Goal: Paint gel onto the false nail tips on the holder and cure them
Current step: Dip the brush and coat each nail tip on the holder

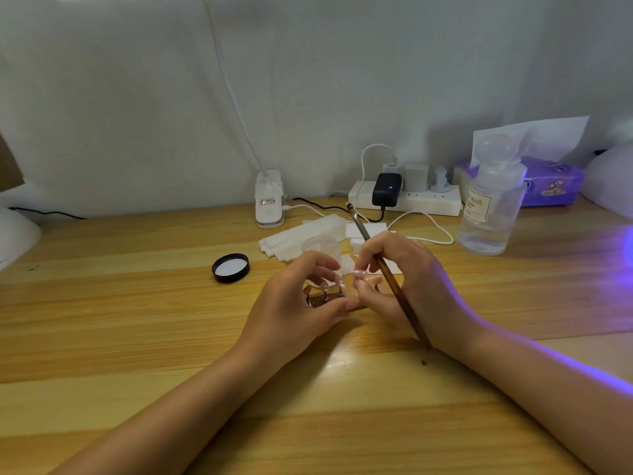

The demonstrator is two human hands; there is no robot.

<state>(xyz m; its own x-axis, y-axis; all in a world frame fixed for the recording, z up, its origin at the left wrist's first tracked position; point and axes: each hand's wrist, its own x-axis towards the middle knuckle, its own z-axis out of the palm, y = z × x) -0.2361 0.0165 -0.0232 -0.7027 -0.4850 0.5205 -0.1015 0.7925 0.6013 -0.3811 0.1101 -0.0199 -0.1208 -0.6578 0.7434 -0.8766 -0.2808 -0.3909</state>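
Note:
A small metal holder [325, 299] with false nail tips [324, 286] on short posts stands on the wooden table between my hands. My left hand [294, 299] curls round the holder, thumb at its front edge and fingers over its top. My right hand [407, 282] grips a brown brush [387, 272] that slants across it, one end pointing back towards the wall. Its fingertips also pinch a pale nail tip [361, 275] just right of the holder. An open clear gel jar [322, 246] sits right behind my left hand.
A black jar lid [231, 267] lies to the left. White wipes [305, 238] lie behind the jar, with a power strip [404, 197] and cables at the back. A clear bottle [489, 204] and purple tissue box [548, 181] stand right. Violet light falls from the right edge.

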